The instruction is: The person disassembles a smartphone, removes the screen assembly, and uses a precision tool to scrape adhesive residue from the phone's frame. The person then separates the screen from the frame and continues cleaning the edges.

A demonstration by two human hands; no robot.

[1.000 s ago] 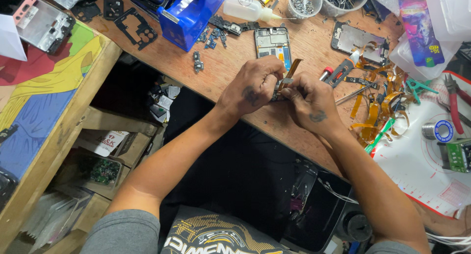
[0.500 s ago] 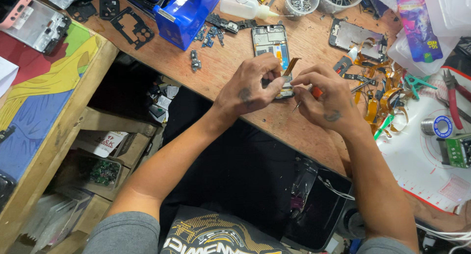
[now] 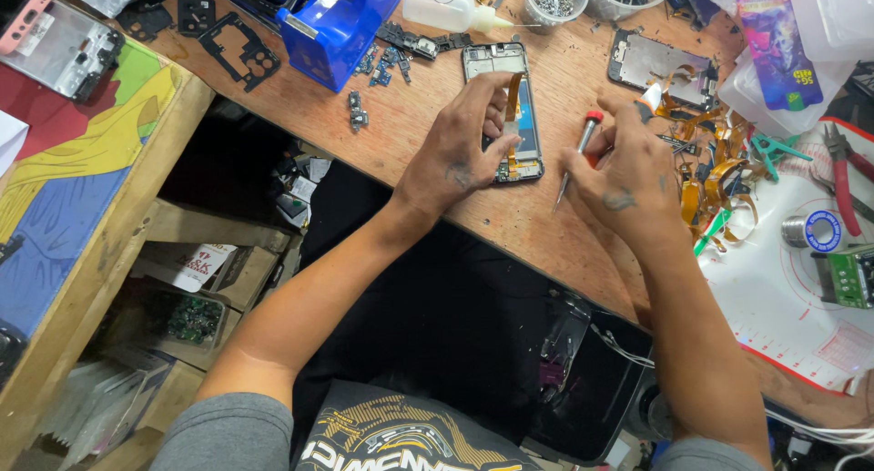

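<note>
An opened smartphone frame with exposed innards and an orange ribbon cable [image 3: 506, 111] lay flat on a worn wooden workbench [image 3: 410, 125], near its front edge. The left hand [image 3: 462, 148] rested on the phone's left side, its fingers curled down over it and pressing on the parts inside. Just to the right, the right hand [image 3: 619, 175] was closed around a slim red-capped screwdriver [image 3: 576, 157], its tip slanting down toward the bench beside the phone. Beyond lay a blue plastic box [image 3: 341, 20], a white squeeze bottle [image 3: 451, 9], loose orange flex cables [image 3: 706, 162] and a white work mat [image 3: 783, 289].
</note>
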